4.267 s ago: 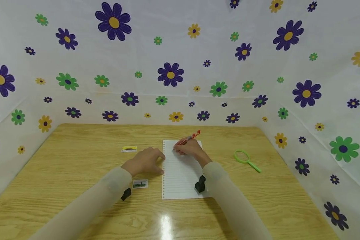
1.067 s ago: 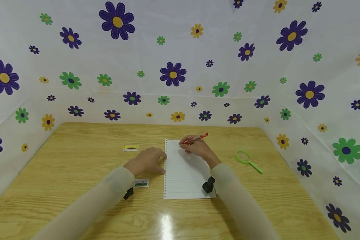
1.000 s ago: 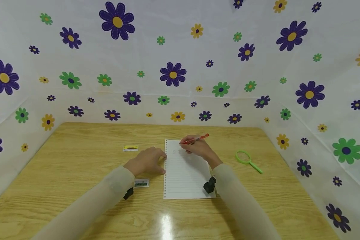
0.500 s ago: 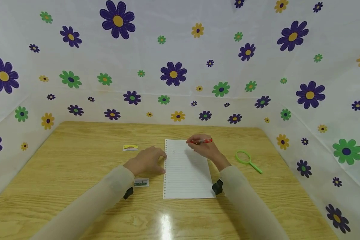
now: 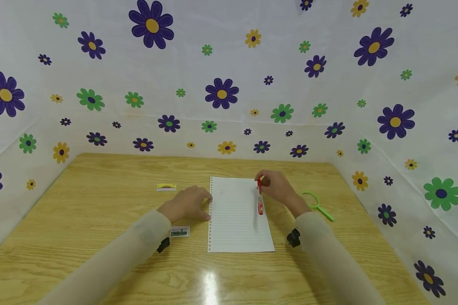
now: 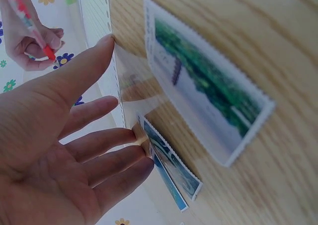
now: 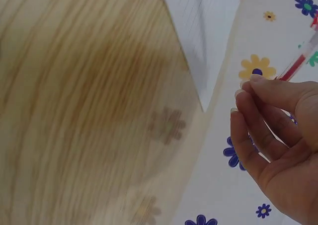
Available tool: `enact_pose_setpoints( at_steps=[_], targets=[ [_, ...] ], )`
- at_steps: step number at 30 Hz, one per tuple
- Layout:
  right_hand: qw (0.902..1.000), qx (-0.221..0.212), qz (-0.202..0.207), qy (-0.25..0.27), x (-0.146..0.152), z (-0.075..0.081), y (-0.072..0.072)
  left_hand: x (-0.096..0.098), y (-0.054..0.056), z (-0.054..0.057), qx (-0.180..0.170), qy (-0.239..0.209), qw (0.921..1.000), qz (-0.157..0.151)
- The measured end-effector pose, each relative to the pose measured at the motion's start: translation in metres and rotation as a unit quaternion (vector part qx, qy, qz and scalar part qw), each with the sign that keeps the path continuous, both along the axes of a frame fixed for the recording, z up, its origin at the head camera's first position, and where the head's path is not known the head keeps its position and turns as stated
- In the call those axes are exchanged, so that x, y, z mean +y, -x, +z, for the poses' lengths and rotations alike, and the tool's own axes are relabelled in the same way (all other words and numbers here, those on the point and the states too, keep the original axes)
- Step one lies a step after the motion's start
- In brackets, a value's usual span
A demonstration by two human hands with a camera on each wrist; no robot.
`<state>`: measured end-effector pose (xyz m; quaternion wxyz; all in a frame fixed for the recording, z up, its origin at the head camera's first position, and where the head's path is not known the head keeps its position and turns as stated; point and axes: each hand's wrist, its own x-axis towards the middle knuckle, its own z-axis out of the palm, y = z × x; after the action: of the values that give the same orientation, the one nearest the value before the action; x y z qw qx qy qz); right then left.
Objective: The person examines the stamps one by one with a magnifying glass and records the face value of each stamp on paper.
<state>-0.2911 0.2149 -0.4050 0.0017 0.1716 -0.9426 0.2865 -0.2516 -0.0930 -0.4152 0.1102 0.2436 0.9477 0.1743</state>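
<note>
My right hand pinches a red pen between thumb and fingertips, over the right edge of a sheet of lined paper. The pen's far end points toward me, raised off the sheet. Faint small marks show near the paper's top left. Along the punched left edge, my left hand rests with fingers loosely extended and thumb at the edge. Beside that hand lies a postage stamp with a green landscape. The left wrist view shows two overlapping bluish stamps by the fingertips, hidden in the head view.
A yellow stamp lies behind the left hand. To the right, a green magnifying glass lies on the wooden table, its lens partly behind the right wrist. Flower-patterned white cloth encloses the back and sides.
My right hand has lifted from writing and moved right, and the pen has swung round to point toward me. Faint marks now show on the paper. The left hand stays put.
</note>
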Motion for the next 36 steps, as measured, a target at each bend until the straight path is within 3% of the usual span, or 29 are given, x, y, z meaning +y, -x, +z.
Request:
enact_pose_setpoints(
  at_steps=[17, 26, 36],
  targets=[
    [0.998, 0.008, 0.016, -0.061, 0.043, -0.006, 0.003, -0.001, -0.002, 0.002, -0.009, -0.001, 1.0, 0.003],
    [0.9952, 0.001, 0.008, -0.098, 0.056, -0.014, 0.007, -0.002, -0.003, 0.003, -0.011, -0.002, 0.9999, 0.004],
    [0.9915, 0.006, 0.038, -0.125, 0.058, -0.01, 0.003, -0.001, 0.0, -0.001, -0.008, -0.003, 0.9999, 0.006]
  ],
)
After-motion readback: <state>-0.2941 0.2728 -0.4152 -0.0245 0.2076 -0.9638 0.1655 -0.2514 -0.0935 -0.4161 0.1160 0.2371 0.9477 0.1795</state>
